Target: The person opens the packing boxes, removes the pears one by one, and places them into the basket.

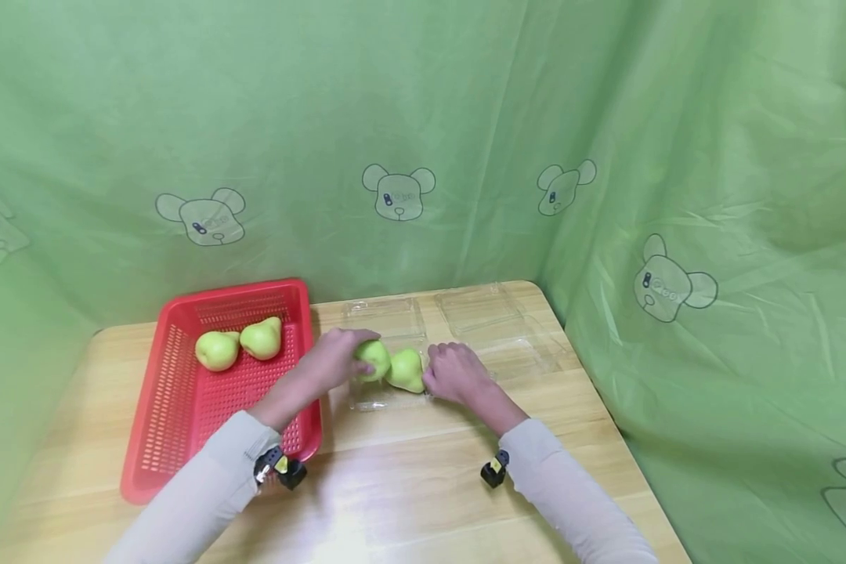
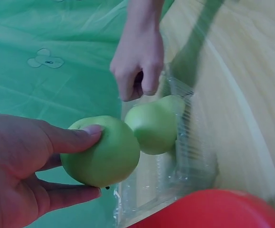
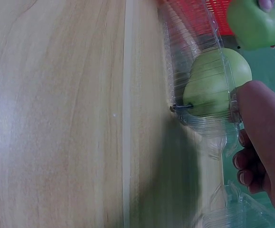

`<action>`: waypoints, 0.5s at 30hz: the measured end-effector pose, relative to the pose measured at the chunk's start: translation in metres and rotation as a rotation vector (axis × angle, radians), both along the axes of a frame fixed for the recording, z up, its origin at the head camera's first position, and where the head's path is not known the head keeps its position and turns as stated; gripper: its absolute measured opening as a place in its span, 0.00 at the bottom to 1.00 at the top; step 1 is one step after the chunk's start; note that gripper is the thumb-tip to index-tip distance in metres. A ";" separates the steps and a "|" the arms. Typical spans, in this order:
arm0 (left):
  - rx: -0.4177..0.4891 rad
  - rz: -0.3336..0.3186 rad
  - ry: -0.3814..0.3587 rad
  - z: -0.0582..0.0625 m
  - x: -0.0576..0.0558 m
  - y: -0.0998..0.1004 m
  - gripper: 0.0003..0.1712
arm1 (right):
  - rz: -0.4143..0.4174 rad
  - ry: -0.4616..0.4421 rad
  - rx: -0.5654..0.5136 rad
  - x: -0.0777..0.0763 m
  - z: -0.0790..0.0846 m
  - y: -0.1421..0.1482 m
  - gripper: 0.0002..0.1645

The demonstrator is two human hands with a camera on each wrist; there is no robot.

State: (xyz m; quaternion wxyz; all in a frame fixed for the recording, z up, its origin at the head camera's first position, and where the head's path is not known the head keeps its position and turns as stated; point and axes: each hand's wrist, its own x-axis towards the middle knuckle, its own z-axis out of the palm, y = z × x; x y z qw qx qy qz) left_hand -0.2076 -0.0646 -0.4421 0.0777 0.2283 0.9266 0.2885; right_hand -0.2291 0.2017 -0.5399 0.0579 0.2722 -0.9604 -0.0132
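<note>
My left hand (image 1: 334, 359) grips a yellow-green pear (image 2: 101, 152) between thumb and fingers, over the left part of a clear plastic clamshell box (image 3: 194, 61). A second pear (image 1: 406, 370) lies inside the box on its side, its stem toward the box's right front corner in the right wrist view. At the box's right side, my right hand (image 1: 458, 373) has curled fingers and pinches the clear wall. In the left wrist view, the held pear overlaps the one in the box; whether they touch I cannot tell.
Left of the box stands a red perforated basket (image 1: 151, 423) with two more pears (image 1: 261, 338) at its back. Another clear plastic box (image 1: 481, 307) lies open to the right. Green curtain (image 1: 451, 117) hangs behind and beside the wooden table (image 1: 409, 486).
</note>
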 end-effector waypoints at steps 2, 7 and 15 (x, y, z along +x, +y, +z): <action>0.019 0.001 0.001 0.003 0.000 -0.003 0.36 | 0.003 0.012 -0.006 0.000 -0.001 0.000 0.13; 0.052 0.006 0.024 0.010 0.000 -0.010 0.36 | 0.000 0.008 0.005 0.001 0.000 0.000 0.13; 0.045 0.023 0.109 0.019 -0.002 -0.023 0.33 | -0.008 -0.011 0.009 0.002 0.002 0.000 0.13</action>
